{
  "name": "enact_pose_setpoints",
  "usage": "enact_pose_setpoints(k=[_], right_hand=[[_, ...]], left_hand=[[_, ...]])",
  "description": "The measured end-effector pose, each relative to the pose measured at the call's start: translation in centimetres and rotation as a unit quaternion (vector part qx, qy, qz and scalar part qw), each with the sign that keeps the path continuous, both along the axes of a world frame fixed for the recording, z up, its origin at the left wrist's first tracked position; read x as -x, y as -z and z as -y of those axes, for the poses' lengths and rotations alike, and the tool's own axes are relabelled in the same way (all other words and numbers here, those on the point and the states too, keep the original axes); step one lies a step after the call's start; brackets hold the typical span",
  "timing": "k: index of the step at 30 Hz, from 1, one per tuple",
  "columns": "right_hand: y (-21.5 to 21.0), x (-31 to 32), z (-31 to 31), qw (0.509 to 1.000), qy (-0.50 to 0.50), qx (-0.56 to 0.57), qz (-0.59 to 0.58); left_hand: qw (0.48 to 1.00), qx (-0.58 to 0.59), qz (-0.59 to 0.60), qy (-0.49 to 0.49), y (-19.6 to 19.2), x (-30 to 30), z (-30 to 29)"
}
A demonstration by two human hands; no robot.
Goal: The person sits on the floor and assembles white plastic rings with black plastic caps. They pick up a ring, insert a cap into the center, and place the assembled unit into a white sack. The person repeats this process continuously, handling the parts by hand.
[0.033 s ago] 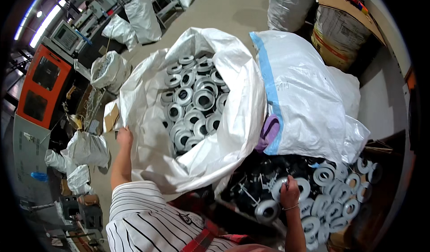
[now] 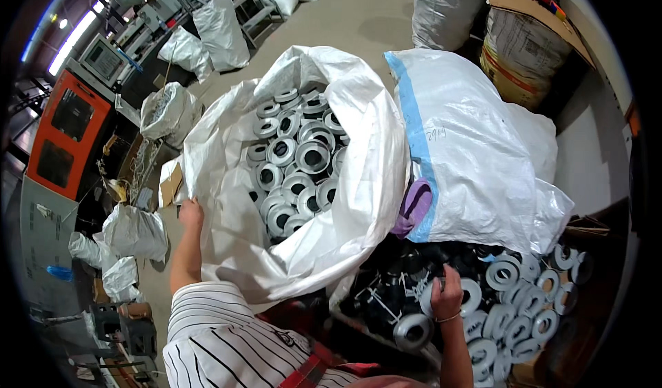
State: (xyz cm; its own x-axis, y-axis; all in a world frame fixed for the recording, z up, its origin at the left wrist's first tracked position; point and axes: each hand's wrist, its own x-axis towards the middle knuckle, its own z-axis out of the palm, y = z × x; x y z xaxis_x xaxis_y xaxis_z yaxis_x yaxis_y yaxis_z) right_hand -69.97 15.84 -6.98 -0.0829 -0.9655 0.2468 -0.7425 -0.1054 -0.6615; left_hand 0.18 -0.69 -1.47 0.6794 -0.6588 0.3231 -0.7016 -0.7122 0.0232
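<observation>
A large white woven sack (image 2: 227,250) stands open in front of me, filled with grey flanged rings (image 2: 314,157) with dark centres. My left hand (image 2: 191,213) is closed on the left part of its rim. At lower right, my right hand (image 2: 448,295) is over a heap of loose grey rings (image 2: 507,319). Its thumb and fingers are apart. Close on either side of it lie a grey ring (image 2: 471,297) and another grey ring (image 2: 414,331); whether the fingertips touch one is unclear. Black parts and thin pale sprues (image 2: 379,302) lie left of that hand.
Against the big sack leans a full white sack (image 2: 469,147) with a blue stripe, and a purple cloth (image 2: 415,207) is wedged between them. A wrapped bundle topped with cardboard (image 2: 527,57) stands at far right. On the left are an orange machine (image 2: 65,136) and smaller sacks (image 2: 136,231).
The fingers of my right hand have spread a little. My left hand stays on the sack rim, and the view has shifted very slightly.
</observation>
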Motion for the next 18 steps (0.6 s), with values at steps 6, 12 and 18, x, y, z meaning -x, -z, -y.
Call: enact_pose_setpoints(k=[6, 12, 18], right_hand=[[0.2, -6.0, 6.1, 0.949, -0.214, 0.214, -0.084], [5.0, -14.3, 5.7, 0.859, -0.365, 0.291, -0.211], [13.7, -12.6, 2.8, 0.879, -0.228, -0.036, -0.417]], left_hand=[[0.999, -0.003, 0.045, -0.004, 7.8, 0.1, -4.5], [0.996, 0.067, 0.054, 0.022, 12.3, -0.8, -8.0], [0.989, 0.121, -0.075, 0.036, 18.1, -1.8, -12.3]])
